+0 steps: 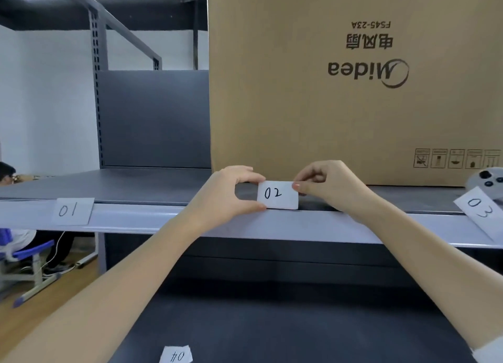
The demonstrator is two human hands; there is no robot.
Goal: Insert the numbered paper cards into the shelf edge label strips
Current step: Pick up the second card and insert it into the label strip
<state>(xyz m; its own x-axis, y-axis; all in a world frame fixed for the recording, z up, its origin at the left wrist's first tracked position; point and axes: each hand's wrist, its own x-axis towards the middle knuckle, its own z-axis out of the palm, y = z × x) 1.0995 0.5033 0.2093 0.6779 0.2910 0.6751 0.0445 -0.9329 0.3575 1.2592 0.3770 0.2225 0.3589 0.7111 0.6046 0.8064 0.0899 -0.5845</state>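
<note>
The 02 card point(277, 194) is hovering at the label strip point(272, 224) top edge, left hand point(231, 192) at nine o'clock and right hand point(321, 184) at three both pinching it, risking buckling if uneven pressing is skewing it.

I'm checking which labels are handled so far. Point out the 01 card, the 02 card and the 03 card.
01 card point(71, 211), head view, on its handwritten number.
02 card point(277, 194), head view, on its middle.
03 card point(480, 209), head view, on its handwritten number.
</note>
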